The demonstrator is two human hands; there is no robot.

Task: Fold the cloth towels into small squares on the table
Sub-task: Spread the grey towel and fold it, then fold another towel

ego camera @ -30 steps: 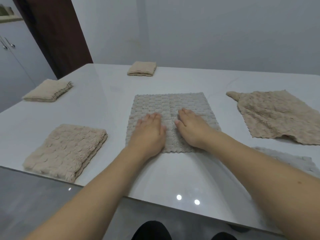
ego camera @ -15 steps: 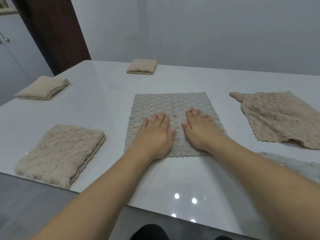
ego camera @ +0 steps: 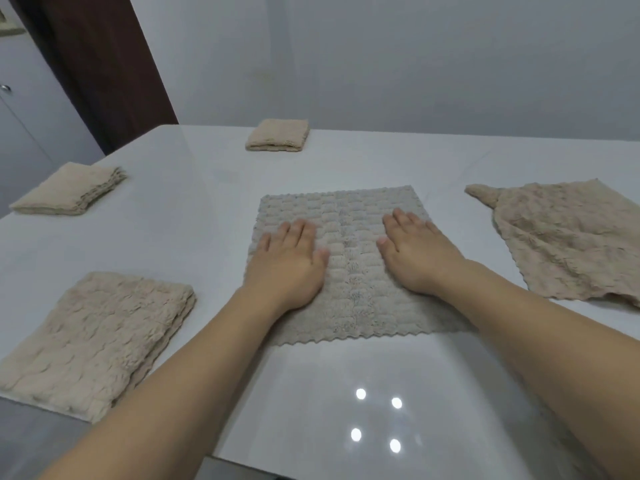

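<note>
A grey waffle-textured towel [ego camera: 349, 216] lies spread flat in the middle of the white table [ego camera: 207, 209]. My left hand [ego camera: 291, 263] rests palm down on its left part, fingers together and flat. My right hand [ego camera: 415, 251] presses flat on its right part in the same way. Neither hand grips the cloth. A gap of bare towel shows between the two hands. A beige unfolded towel [ego camera: 568, 240] lies crumpled at the right, one corner bunched up.
Folded beige towels sit at the near left [ego camera: 97, 341], far left [ego camera: 69, 188] and far centre [ego camera: 278, 135]. The table's near edge runs just below my forearms. A grey wall stands behind, a dark door [ego camera: 104, 64] at the left.
Both hands have slid apart across the grey towel, the left one leftwards and the right one rightwards, smoothing it. The view has shifted slightly.
</note>
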